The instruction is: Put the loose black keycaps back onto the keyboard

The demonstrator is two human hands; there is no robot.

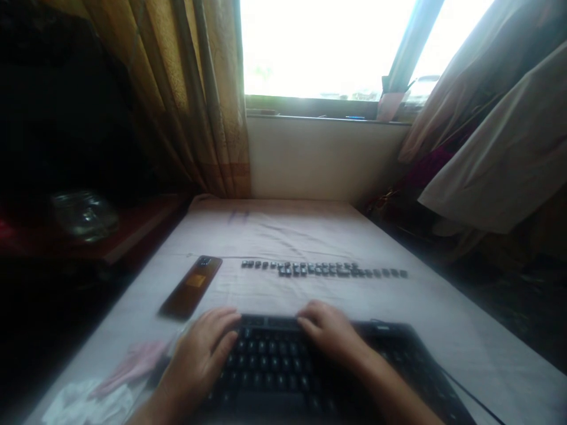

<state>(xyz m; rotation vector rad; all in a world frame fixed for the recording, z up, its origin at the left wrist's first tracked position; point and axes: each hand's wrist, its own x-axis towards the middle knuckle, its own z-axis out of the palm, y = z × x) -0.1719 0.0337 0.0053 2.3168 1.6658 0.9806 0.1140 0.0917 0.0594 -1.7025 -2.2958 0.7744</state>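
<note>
A black keyboard [270, 363] lies in front of me on the bed, slightly blurred. My left hand [204, 348] rests at its far left corner, fingers stretched along the edge and thumb apart over the keys. Across the top middle lies my right hand [330, 330], its thumb and fingertips drawn together at the keyboard's upper strip. Anything between those fingertips is too small and blurred to make out. Beyond the keyboard, several loose keycaps [310, 269] are lined up in two uneven rows on the sheet.
Left of the keycaps lies a brown phone [192, 288], back side up. A pink and white cloth [128, 369] is near my left forearm. The keyboard's cable [472, 395] runs off to the right. A curtain [208, 88], a window [319, 53] and hanging clothes [500, 159] surround the bed [283, 227].
</note>
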